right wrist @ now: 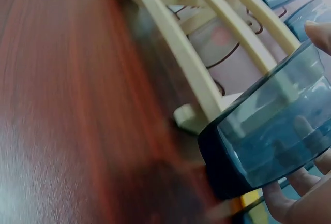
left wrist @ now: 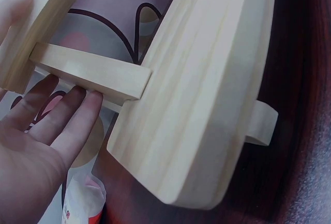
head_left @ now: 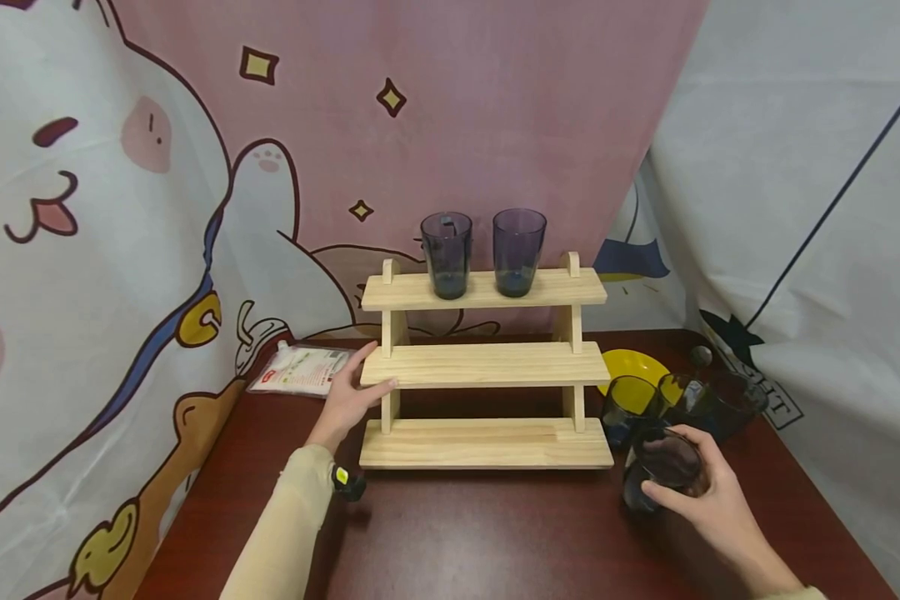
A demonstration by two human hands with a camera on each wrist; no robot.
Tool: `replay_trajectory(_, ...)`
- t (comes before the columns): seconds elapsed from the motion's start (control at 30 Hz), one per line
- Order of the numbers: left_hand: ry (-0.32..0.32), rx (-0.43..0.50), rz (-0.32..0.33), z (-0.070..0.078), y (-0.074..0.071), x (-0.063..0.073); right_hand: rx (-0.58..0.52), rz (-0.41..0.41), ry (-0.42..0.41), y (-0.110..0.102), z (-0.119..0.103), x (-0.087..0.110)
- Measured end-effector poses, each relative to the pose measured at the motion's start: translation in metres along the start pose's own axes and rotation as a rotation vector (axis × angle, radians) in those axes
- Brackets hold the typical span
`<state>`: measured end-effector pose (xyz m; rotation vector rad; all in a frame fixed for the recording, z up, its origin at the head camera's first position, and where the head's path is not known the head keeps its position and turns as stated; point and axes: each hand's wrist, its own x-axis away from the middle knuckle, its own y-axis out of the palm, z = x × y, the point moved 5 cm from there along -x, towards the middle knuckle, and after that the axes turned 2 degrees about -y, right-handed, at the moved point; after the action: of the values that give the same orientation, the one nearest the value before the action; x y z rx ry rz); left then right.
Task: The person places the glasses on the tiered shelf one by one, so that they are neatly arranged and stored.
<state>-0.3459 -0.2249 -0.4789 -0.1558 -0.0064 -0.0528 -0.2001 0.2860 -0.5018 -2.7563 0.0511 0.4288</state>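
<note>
A three-tier wooden display shelf (head_left: 487, 367) stands on the table. My left hand (head_left: 345, 402) grips the left end of its middle tier. In the left wrist view, the fingertips (left wrist: 93, 100) lie against an upright, with the thumb at a board. Two purple-tinted drinking glasses, the left one (head_left: 447, 258) and the right one (head_left: 518, 254), stand upright on the top tier. To the right of the shelf my right hand (head_left: 720, 508) holds another dark glass (right wrist: 269, 125), thumb on one side and fingers on the other. That glass is tilted above the table in the right wrist view.
Beyond the right hand, more dark glasses (head_left: 630, 408) stand beside the shelf, near a yellow plate (head_left: 633, 365). A white packet (head_left: 303, 369) lies at the back left. Printed cloth (head_left: 495, 100) hangs behind the dark red table (head_left: 457, 533) and along its sides.
</note>
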Motion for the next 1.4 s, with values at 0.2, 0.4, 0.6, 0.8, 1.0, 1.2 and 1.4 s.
replay_trajectory(0.2,0.0,0.003,-0.009,0.0,0.001,0.001,-0.032,-0.001,-0.024,0.0,-0.02,-0.002)
replay_trajectory(0.4,-0.004,-0.009,-0.002,0.001,0.001,0.0,-0.121,-0.007,-0.054,0.005,-0.038,-0.009)
replay_trajectory(0.6,-0.005,-0.004,-0.004,0.0,0.002,0.0,-0.22,-0.012,-0.108,0.012,-0.053,-0.019)
replay_trajectory(0.8,0.002,-0.004,0.001,0.0,0.001,0.001,-0.247,-0.02,-0.139,0.026,-0.064,-0.032)
replay_trajectory(1.0,0.008,-0.004,0.002,0.0,0.0,0.001,-0.288,-0.035,-0.131,0.045,-0.07,-0.046)
replay_trajectory(1.2,0.002,0.0,0.004,-0.001,0.0,0.0,-0.31,-0.024,-0.089,0.061,-0.078,-0.062)
replay_trajectory(1.4,0.015,-0.007,0.006,0.0,0.0,0.001,-0.327,-0.038,-0.069,0.078,-0.087,-0.079)
